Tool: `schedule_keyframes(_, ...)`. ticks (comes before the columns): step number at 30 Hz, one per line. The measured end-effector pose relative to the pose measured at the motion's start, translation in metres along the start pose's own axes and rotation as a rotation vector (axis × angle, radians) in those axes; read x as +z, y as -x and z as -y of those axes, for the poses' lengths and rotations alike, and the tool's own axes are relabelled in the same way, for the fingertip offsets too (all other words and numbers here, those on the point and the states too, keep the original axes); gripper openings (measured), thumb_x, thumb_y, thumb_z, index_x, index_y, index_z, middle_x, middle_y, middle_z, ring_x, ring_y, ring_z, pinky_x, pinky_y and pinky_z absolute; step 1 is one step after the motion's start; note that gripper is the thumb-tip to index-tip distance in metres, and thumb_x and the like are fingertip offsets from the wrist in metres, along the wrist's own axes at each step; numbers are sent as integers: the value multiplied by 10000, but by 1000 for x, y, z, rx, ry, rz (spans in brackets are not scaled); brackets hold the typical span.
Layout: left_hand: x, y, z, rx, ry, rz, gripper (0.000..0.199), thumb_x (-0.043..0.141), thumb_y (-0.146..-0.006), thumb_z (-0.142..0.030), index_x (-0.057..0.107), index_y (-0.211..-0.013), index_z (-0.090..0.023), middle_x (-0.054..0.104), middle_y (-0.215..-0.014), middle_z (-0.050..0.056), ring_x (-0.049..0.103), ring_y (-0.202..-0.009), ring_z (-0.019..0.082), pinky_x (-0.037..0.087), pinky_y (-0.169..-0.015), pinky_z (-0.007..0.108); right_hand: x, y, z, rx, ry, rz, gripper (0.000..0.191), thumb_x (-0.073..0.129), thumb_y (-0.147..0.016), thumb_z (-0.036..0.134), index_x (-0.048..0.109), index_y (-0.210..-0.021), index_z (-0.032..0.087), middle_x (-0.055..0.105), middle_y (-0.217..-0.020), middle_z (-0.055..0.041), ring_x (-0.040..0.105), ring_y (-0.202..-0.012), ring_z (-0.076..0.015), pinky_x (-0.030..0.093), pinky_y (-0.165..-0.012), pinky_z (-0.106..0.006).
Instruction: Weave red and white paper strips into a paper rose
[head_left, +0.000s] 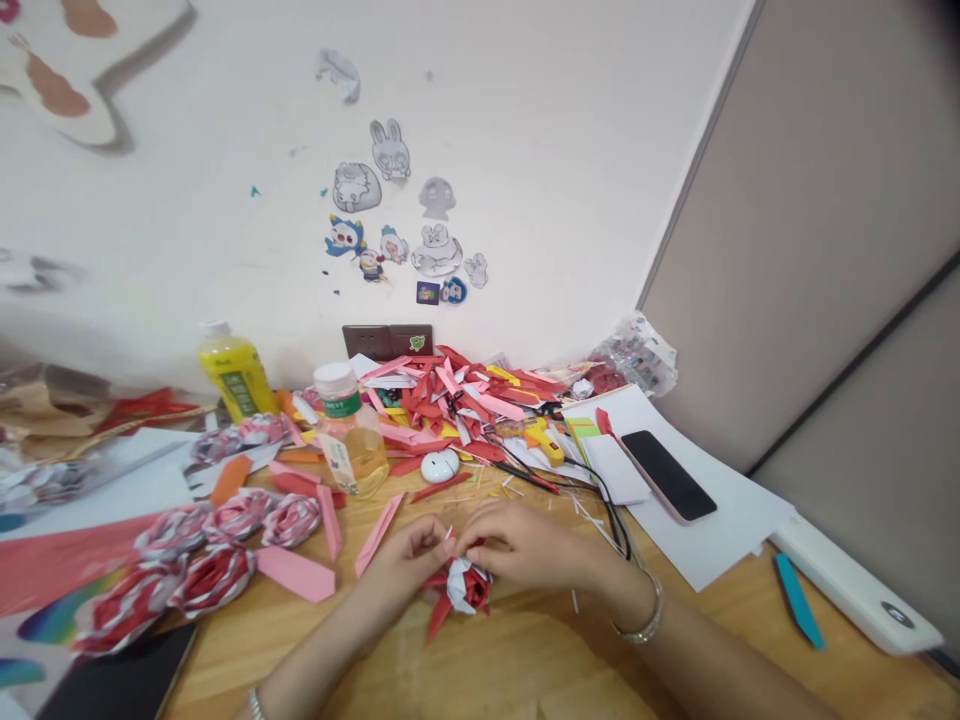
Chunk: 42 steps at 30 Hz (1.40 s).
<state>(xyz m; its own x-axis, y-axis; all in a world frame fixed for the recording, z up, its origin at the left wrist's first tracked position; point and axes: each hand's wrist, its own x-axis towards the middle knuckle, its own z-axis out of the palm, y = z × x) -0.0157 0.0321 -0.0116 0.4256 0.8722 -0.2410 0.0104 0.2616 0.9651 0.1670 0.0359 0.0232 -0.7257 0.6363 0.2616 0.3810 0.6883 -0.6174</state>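
Observation:
A red and white folded-paper flower (469, 590) is just above the wooden table, between my two hands. My left hand (412, 555) is closed at the flower's upper left, thumb and forefinger pinched together, with a small white tip showing at them. From the other side my right hand (517, 543) curls its fingers down onto the flower's upper edge; its fingertips partly hide the paper. A pointed red flap sticks out below, toward me. Beside my left hand lies a pink folded paper strip (379, 535).
Behind my hands are a white earbud case (439, 465), a drink bottle (351, 440) and a heap of red and pink strips (457, 395). A yellow glue gun (541, 440) trails its cable at right, near a phone (669, 476). Finished paper flowers (214, 578) lie at left.

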Motion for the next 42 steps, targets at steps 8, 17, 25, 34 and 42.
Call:
schedule_keyframes(8, -1, -5, 5, 60, -92, -125, 445, 646, -624, -572, 455, -602, -171, 454, -542, -73, 457, -495, 94, 393, -449, 197, 9, -1, 7, -86, 139, -110, 227, 473, -831, 93, 607, -665, 171, 580, -671, 1, 521, -698, -122, 398, -748, -243)
schedule_keyframes(17, 2, -1, 1, 91, -79, -108, 397, 652, -636, -527, 470, -595, -176, 452, -549, -68, 455, -508, 96, 357, -445, 185, 9, -2, 9, -93, 118, -100, 232, 437, -840, 79, 618, -736, 178, 625, -794, -8, 537, -789, -126, 387, -786, -255)
schedule_keyframes(25, 2, -1, 1, 10, -34, -138, 410, 654, -623, -543, 469, -599, -178, 492, -526, -66, 483, -478, 99, 379, -429, 190, 9, -2, 10, -78, 202, -58, 351, 419, -909, 168, 542, -580, 162, 530, -631, 22, 480, -662, -101, 359, -732, -228)
schedule_keyframes(34, 0, -3, 5, -12, 22, -135, 453, 689, -563, -565, 465, -579, -172, 493, -495, -73, 465, -448, 85, 376, -424, 188, 15, 0, 12, -93, 333, -33, 190, 497, -860, 181, 606, -706, 159, 577, -685, 2, 478, -705, -123, 343, -725, -239)
schedule_keyframes(42, -3, -1, 6, -35, 47, -142, 405, 663, -628, -534, 477, -620, -174, 532, -537, -58, 509, -493, 99, 395, -468, 198, 23, -1, -2, -103, 277, -101, 290, 424, -900, 211, 584, -662, 174, 577, -653, 6, 481, -655, -122, 362, -720, -251)
